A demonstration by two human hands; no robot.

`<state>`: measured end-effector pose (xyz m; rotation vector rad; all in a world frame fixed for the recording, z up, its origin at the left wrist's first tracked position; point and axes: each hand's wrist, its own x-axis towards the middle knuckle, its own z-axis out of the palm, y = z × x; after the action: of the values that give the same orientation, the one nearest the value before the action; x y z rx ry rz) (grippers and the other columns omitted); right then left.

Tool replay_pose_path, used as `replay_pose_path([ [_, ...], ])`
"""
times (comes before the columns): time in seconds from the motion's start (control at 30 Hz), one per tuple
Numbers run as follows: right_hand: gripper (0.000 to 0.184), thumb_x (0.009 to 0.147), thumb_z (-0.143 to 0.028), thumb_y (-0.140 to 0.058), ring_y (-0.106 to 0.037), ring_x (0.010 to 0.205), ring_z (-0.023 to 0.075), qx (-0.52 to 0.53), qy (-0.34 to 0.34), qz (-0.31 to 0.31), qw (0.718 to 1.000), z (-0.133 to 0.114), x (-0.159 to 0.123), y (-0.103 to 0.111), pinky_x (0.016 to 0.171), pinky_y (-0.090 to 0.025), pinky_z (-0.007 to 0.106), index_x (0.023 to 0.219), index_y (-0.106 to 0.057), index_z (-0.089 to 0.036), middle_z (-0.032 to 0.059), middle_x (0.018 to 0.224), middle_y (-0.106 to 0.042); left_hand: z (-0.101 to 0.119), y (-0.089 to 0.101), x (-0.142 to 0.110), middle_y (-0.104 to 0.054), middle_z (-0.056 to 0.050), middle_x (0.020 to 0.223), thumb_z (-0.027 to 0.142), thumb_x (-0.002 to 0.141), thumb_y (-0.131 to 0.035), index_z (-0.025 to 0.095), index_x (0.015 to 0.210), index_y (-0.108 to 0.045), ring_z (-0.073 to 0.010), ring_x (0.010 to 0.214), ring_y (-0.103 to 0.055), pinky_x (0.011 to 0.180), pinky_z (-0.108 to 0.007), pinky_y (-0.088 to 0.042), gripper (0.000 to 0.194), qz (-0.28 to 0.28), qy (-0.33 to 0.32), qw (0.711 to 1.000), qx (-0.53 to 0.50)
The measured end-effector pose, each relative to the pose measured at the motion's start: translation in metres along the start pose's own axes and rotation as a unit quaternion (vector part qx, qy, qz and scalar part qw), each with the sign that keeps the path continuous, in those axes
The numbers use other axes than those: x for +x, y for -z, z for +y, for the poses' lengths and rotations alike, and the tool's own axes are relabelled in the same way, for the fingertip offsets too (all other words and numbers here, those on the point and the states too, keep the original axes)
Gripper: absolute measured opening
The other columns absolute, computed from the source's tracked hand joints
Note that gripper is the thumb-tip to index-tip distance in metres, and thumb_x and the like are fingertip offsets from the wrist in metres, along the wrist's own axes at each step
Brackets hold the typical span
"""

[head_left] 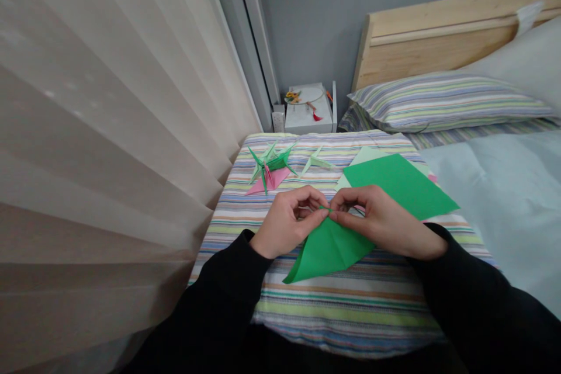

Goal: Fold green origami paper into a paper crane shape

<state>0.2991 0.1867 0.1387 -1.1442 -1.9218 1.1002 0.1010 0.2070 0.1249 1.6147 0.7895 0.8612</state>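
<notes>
A folded sheet of green origami paper is held by its top edge between both hands, its lower left edge curling up. My left hand pinches that edge between thumb and fingers. Close beside it, almost touching, my right hand pinches the same edge. Behind the right hand lies a flat green sheet on top of pale green paper. Several folded paper cranes, green and pink, are grouped behind the left hand. A pale green folded crane sits apart to their right.
A striped cloth covers the work surface. Pale curtains hang along the left. Beyond the far edge stands a small white cabinet with small items on it. On the right are a bed, a striped pillow and a wooden headboard.
</notes>
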Motion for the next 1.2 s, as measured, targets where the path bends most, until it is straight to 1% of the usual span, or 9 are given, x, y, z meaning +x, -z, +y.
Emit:
replay_pose_path([
  [0.1, 0.014, 0.089, -0.022, -0.063, -0.062, 0.073, 0.0155, -0.005, -0.005, 0.003, 1.000, 0.001, 0.001, 0.003, 0.070, -0.045, 0.027, 0.078, -0.070, -0.019, -0.0003, 0.076, -0.070, -0.002, 0.000, 0.001, -0.057, 0.001, 0.072, 0.021, 0.084, -0.070, 0.013, 0.092, -0.070, -0.0093, 0.062, -0.052, 0.057, -0.021, -0.041, 0.011, 0.009, -0.003, 1.000, 0.005],
  [0.23, 0.012, 0.083, -0.028, -0.072, -0.062, 0.069, 0.0162, 0.014, -0.028, 0.033, 0.999, 0.005, 0.000, 0.016, 0.066, -0.046, 0.028, 0.074, -0.069, -0.019, 0.0000, 0.072, -0.069, -0.004, 0.005, 0.002, -0.055, 0.001, 0.070, 0.022, 0.082, -0.072, 0.014, 0.093, -0.076, -0.0093, 0.060, -0.049, 0.054, -0.022, -0.037, 0.014, 0.084, -0.041, 0.996, 0.013],
  [0.33, 0.019, 0.077, -0.033, -0.081, -0.065, 0.071, 0.0184, 0.078, -0.056, 0.105, 0.990, 0.011, 0.000, 0.024, 0.067, -0.049, 0.030, 0.087, -0.071, -0.021, 0.0006, 0.074, -0.072, -0.004, 0.010, 0.003, -0.061, -0.001, 0.070, 0.023, 0.082, -0.073, 0.015, 0.091, -0.078, -0.0109, 0.061, -0.051, 0.056, -0.023, -0.039, 0.014, 0.150, -0.079, 0.985, 0.011],
  [0.4, 0.047, 0.068, -0.032, -0.089, -0.070, 0.087, 0.0214, 0.175, -0.035, 0.245, 0.953, 0.013, 0.002, 0.021, 0.080, -0.053, 0.033, 0.109, -0.067, -0.026, 0.0008, 0.089, -0.076, -0.002, 0.012, 0.004, -0.066, -0.003, 0.074, 0.023, 0.082, -0.073, 0.016, 0.089, -0.079, -0.0121, 0.064, -0.054, 0.058, -0.023, -0.042, 0.013, 0.205, -0.105, 0.973, 0.005],
  [0.43, 0.064, 0.064, -0.030, -0.092, -0.069, 0.100, 0.0233, 0.230, -0.032, 0.274, 0.933, 0.014, 0.003, 0.016, 0.087, -0.054, 0.035, 0.120, -0.063, -0.028, 0.0025, 0.105, -0.077, -0.002, 0.012, 0.005, -0.068, -0.003, 0.076, 0.023, 0.082, -0.073, 0.016, 0.089, -0.080, -0.0124, 0.065, -0.055, 0.059, -0.024, -0.043, 0.012, 0.230, -0.116, 0.966, 0.000],
  [0.53, 0.070, 0.067, -0.033, -0.091, -0.069, 0.110, 0.0255, 0.390, -0.087, 0.220, 0.890, 0.010, 0.007, -0.007, 0.092, -0.055, 0.039, 0.129, -0.058, -0.029, 0.0060, 0.125, -0.073, 0.000, 0.011, 0.006, -0.070, -0.003, 0.077, 0.023, 0.083, -0.073, 0.017, 0.090, -0.079, -0.0118, 0.064, -0.058, 0.060, -0.023, -0.046, 0.012, 0.269, -0.143, 0.952, -0.005],
  [0.67, 0.051, 0.069, -0.031, -0.089, -0.073, 0.102, 0.0287, 0.471, -0.096, 0.123, 0.868, 0.005, 0.013, -0.038, 0.090, -0.057, 0.042, 0.115, -0.069, -0.020, 0.0091, 0.111, -0.078, -0.002, 0.008, 0.006, -0.073, -0.005, 0.085, 0.024, 0.084, -0.073, 0.016, 0.090, -0.079, -0.0128, 0.069, -0.063, 0.062, -0.023, -0.051, 0.012, 0.286, -0.171, 0.942, 0.035],
  [0.97, 0.051, 0.058, -0.029, -0.095, -0.075, 0.077, 0.0198, 0.400, -0.067, 0.293, 0.866, 0.021, 0.023, -0.040, 0.075, -0.061, 0.033, 0.099, -0.067, -0.021, 0.0029, 0.091, -0.081, -0.010, 0.004, 0.005, -0.073, -0.003, 0.078, 0.021, 0.084, -0.072, 0.015, 0.101, -0.076, -0.0124, 0.068, -0.065, 0.064, -0.022, -0.054, 0.018, 0.266, -0.153, 0.950, 0.054],
  [1.2, 0.058, 0.056, -0.031, -0.097, -0.074, 0.069, 0.0193, 0.375, -0.077, 0.300, 0.874, 0.016, 0.020, -0.028, 0.068, -0.062, 0.032, 0.100, -0.060, -0.023, -0.0002, 0.082, -0.080, -0.007, 0.006, 0.005, -0.069, 0.000, 0.070, 0.021, 0.082, -0.074, 0.015, 0.105, -0.073, -0.0131, 0.069, -0.066, 0.070, -0.024, -0.055, 0.024, 0.254, -0.124, 0.958, 0.042],
])
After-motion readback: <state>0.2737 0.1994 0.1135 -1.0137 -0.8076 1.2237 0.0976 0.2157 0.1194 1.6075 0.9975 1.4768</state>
